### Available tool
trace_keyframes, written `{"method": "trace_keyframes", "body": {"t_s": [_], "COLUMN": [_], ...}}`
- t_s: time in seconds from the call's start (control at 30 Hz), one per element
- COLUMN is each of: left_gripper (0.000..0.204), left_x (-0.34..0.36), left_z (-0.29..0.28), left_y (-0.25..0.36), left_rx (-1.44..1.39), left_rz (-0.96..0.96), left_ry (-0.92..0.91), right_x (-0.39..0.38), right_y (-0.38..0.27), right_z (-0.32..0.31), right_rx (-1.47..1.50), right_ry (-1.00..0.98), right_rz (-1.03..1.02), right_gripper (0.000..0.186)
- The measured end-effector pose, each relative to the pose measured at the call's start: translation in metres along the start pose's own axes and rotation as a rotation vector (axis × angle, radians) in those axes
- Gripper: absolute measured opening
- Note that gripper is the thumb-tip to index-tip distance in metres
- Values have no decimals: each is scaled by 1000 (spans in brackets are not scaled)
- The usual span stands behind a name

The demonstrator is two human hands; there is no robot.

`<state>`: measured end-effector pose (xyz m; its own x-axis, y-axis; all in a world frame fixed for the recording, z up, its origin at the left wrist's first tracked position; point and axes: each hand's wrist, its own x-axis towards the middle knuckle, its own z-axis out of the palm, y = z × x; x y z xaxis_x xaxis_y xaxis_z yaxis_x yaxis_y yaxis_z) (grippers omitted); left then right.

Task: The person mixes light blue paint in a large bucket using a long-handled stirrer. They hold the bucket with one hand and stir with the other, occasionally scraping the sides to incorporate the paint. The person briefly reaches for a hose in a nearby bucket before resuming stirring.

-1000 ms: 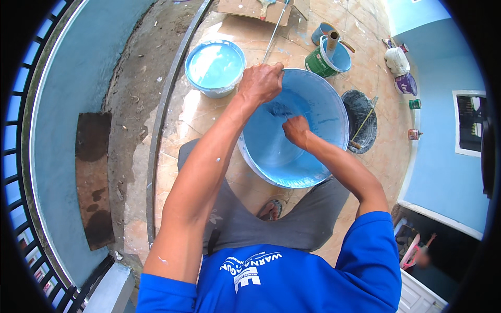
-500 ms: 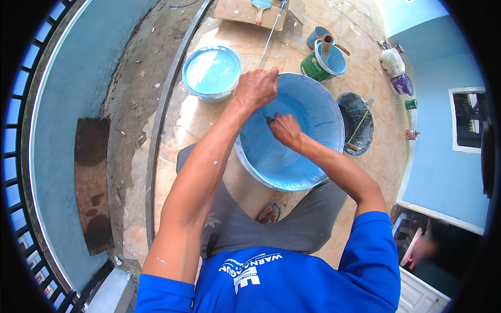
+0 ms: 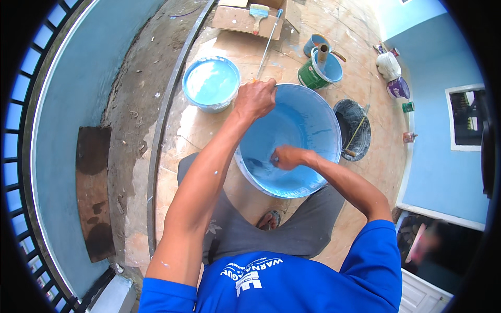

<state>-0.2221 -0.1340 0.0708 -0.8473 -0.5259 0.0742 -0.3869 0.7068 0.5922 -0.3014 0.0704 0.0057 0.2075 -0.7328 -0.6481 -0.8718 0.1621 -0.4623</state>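
A large bucket (image 3: 318, 120), its inside coated in light blue paint, stands tilted toward me between my legs. My left hand (image 3: 254, 99) is closed over its far left rim. Down inside it, my right hand (image 3: 286, 157) is a fist near the wall closest to me. Whatever that fist grips is mostly hidden; a dark patch (image 3: 254, 163) shows in the bucket just left of it. A nearly full pail of light blue paint (image 3: 211, 83) stands beyond my left hand.
A green-and-white pail (image 3: 313, 77) holding a roller stands at far right, beside a smaller blue pail (image 3: 316, 44). A black tub (image 3: 355, 125) with a stick sits right of the bucket. At the back, a wide brush (image 3: 259, 18) lies on a cardboard box (image 3: 229, 20), near a long pole (image 3: 269, 44).
My right hand has moved down inside the bucket, toward me. My left hand stays on the rim. The whole scene sits slightly lower in the picture.
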Motion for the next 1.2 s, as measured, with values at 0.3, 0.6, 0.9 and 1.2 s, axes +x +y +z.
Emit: {"method": "trace_keyframes", "body": {"t_s": [0.3,0.6,0.9,1.2], "left_gripper": [25,36,38,39], "left_x": [0,-2,-1,-2], "left_z": [-6,-10,-9,-6], "left_y": [6,7,7,2], "left_rx": [-7,-3,-32,-47], "left_rz": [1,-35,-28,-34], "left_ry": [-4,-32,-10,-6], "right_x": [37,26,49,12], "right_y": [37,-56,38,-57], "right_z": [2,19,2,10], "right_rx": [-490,-153,-566,-289], "right_ry": [201,-144,254,-246], "right_rz": [376,210,403,195], "right_gripper": [21,26,18,23]}}
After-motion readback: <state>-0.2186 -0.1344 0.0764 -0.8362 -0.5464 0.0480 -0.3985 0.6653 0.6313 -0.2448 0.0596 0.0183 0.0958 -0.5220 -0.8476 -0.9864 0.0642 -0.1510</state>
